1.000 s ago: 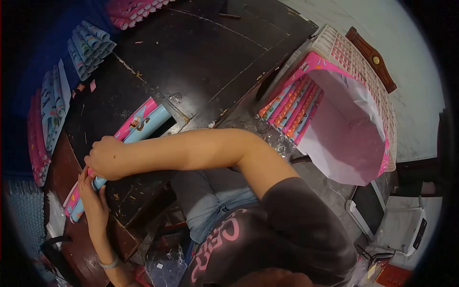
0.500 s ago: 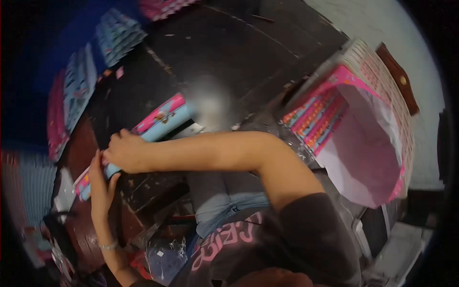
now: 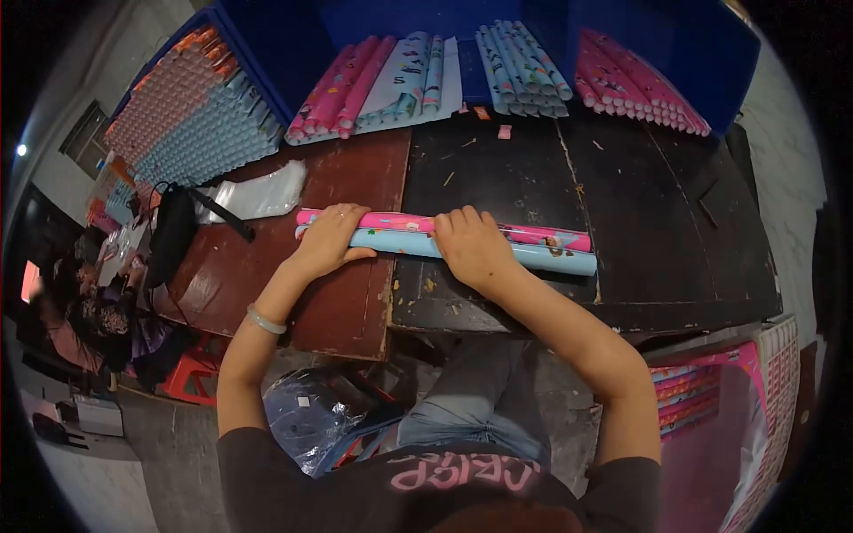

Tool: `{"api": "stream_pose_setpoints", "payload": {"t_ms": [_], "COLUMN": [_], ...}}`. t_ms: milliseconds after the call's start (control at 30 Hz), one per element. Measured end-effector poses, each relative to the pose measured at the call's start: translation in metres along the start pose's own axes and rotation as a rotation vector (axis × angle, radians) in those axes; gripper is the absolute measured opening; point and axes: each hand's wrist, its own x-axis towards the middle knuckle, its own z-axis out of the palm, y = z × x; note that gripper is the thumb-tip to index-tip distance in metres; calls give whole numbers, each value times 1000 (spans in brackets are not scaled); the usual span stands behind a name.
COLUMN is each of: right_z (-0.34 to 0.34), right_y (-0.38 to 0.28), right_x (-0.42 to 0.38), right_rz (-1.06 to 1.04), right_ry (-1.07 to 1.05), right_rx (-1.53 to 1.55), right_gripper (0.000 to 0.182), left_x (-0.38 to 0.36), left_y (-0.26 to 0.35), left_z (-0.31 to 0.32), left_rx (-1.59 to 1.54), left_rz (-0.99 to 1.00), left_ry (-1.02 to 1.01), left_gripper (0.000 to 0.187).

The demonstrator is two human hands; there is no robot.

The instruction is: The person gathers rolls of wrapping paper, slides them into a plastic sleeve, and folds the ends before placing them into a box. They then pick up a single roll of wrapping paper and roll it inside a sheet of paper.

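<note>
Side by side across the seam of the table lie a pink patterned paper roll (image 3: 555,236) and a light blue paper roll (image 3: 560,259), with a shiny clear film look on them. Near their left end, my left hand (image 3: 330,235) curls over both rolls, its thumb along the front side. My right hand (image 3: 471,244) grips them around the middle, fingers bent over the top. Parts of both rolls are hidden beneath my hands. A pale bangle (image 3: 265,322) circles my left wrist.
Clear plastic sleeves (image 3: 267,191) lie left, by a black tool (image 3: 222,213) with a cord. Pink rolls (image 3: 635,84) and blue rolls (image 3: 522,71) line the back before a blue bin wall (image 3: 391,22). Many rolls (image 3: 200,111) are stacked left. A lined basket (image 3: 773,391) stands right.
My view has turned and levelled, bringing the back rolls and left stack into sight. My right hand now sits further from my left along the rolls; both stay on them.
</note>
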Motion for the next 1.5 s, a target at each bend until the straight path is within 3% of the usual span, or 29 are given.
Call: {"api": "stream_pose_setpoints", "payload": {"t_ms": [200, 300, 433, 767, 867, 1000, 1033, 1067, 1200, 1267, 1400, 1467, 1500], "right_z": [-8, -6, 15, 24, 24, 7, -4, -20, -54, -55, -51, -50, -50], "right_y": [3, 1, -22, -30, -30, -15, -6, 5, 57, 53, 50, 48, 48], "right_x": [3, 11, 34, 42, 42, 34, 26, 17, -28, -31, -33, -34, -35], "right_rz": [-12, 28, -103, -115, -110, -102, -108, -23, 18, 20, 8, 3, 4], "right_ry": [-103, -110, -121, -151, -158, -208, -185, -327, -326, -328, -301, -285, -279], "right_rx": [20, 165, 114, 93, 71, 99, 83, 78, 72, 56, -8, -22, -22], "right_gripper": [14, 30, 40, 37, 39, 42, 44, 47, 51, 51, 50, 50, 50], "left_x": [-5, -5, 6, 7, 9, 5, 5, 4, 5, 7, 15, 20, 25], "left_y": [-7, -5, 2, -3, -4, -4, -5, -5, -5, -7, -16, -21, -27], "left_z": [10, 10, 19, 30, 31, 31, 31, 29, 28, 32, 24, 6, -7], "left_rx": [15, -17, 3, 81, 112, 81, 89, 94, 73, 63, 57, -138, -225], "left_rz": [35, -16, 67, 158, 137, 161, 155, 163, 93, 147, 150, 213, 135], "left_ry": [36, 11, 109, 152, 68, 144, 138, 139, 58, 124, 60, -43, -87], "left_gripper": [62, 59, 60, 66, 68, 65, 66, 66, 66, 67, 67, 70, 72]}}
